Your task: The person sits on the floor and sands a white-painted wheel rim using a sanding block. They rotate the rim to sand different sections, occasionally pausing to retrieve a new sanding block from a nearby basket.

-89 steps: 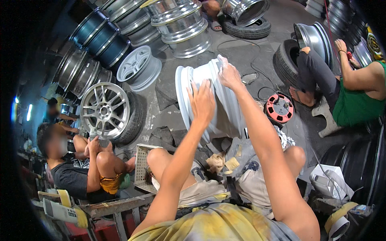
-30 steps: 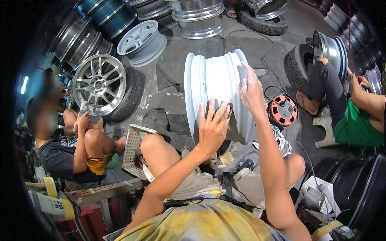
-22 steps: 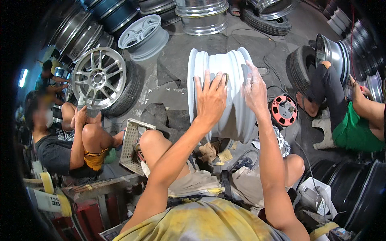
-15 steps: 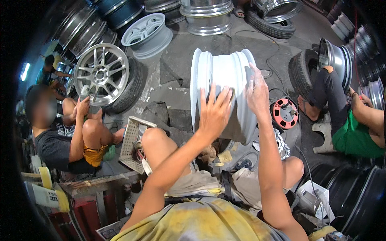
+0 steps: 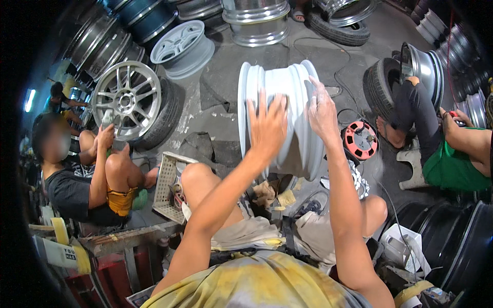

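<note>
A pale grey-white wheel rim (image 5: 280,77) stands on its edge before me, between my knees, with its barrel facing me. Spread fingers of my left hand (image 5: 268,128) lie over the barrel's middle, the hand open and somewhat blurred. My right hand (image 5: 324,114), whitened with dust, is at the rim's right flange. Its fingers are extended and slightly apart, with the tips by the flange edge; no closed grip shows. Whether a thin thing lies beneath the left fingers is hidden.
A person at left holds a tool against a spoked wheel (image 5: 126,101). Another person sits at right beside a tyre (image 5: 380,90). A red cable reel (image 5: 361,140) is right of the rim; a beige plastic basket (image 5: 167,187) is by my left knee. Cables cross the floor.
My left hand has slid farther up the barrel, away from me. The right hand's fingers have shifted from lying along the flange to spreading at its edge. The view has shifted slightly.
</note>
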{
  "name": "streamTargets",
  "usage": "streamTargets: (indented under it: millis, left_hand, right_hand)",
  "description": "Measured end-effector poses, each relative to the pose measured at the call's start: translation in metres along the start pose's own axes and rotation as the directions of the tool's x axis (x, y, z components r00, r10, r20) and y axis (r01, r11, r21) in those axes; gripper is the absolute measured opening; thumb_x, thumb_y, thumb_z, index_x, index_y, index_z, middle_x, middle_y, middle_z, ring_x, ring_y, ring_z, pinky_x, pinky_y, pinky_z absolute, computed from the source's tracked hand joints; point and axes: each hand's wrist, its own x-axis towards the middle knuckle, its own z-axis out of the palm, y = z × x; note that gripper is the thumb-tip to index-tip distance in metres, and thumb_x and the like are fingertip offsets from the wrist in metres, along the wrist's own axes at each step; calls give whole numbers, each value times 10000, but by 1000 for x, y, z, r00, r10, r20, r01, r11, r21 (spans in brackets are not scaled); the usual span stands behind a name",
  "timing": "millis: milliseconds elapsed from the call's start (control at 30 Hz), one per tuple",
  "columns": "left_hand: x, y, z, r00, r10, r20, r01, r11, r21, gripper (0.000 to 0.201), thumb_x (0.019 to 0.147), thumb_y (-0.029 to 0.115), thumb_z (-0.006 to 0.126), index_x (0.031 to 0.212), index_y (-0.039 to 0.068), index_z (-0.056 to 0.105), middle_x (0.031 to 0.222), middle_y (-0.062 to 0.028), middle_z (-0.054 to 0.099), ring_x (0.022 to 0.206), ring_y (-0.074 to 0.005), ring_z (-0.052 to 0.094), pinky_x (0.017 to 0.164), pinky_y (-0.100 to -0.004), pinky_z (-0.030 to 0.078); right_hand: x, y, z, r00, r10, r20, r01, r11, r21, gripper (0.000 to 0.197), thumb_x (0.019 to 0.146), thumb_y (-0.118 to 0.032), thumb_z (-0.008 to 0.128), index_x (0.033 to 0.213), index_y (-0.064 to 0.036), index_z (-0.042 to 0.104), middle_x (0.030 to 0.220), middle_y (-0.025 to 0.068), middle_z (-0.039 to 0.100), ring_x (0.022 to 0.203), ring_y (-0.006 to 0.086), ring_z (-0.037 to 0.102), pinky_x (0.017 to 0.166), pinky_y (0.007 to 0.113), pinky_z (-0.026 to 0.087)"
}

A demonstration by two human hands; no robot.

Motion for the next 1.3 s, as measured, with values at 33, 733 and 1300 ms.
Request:
streamTargets:
  millis: [33, 733, 1300]
  left_hand:
    - [-16, 9, -2, 1000, 19, 21, -18, 1000, -9, 400, 918, 137, 619, 1311, 61, 636, 1444, -76, 540, 1442, -410, 340, 1157, -665, 199]
    - [-36, 29, 0, 1000, 24, -16, -27, 986, -164, 396, 939, 77, 589, 1330, 18, 603, 1405, -122, 569, 1380, -441, 414, 1165, -614, 227]
    - [-37, 21, -9, 1000, -10, -2, 10, 997, -76, 408, 924, 64, 595, 1331, 37, 608, 1421, -106, 564, 1413, -439, 377, 1173, -625, 201]
  right_hand:
    - [4, 3, -1, 1000, -12, -8, 12, 1000, -15, 426, 965, -16, 419, 1383, -41, 497, 1313, 245, 599, 1207, 433, 574, 1009, 465, 458]
    - [4, 4, 2, 999, 53, -7, -53, 999, -14, 447, 937, 6, 441, 1378, -38, 496, 1317, 242, 596, 1221, 434, 563, 1018, 476, 452]
    - [3, 13, 6, 1000, 5, -15, -5, 1000, -6, 444, 941, -9, 422, 1378, -53, 487, 1289, 255, 598, 1192, 444, 568, 1000, 485, 454]
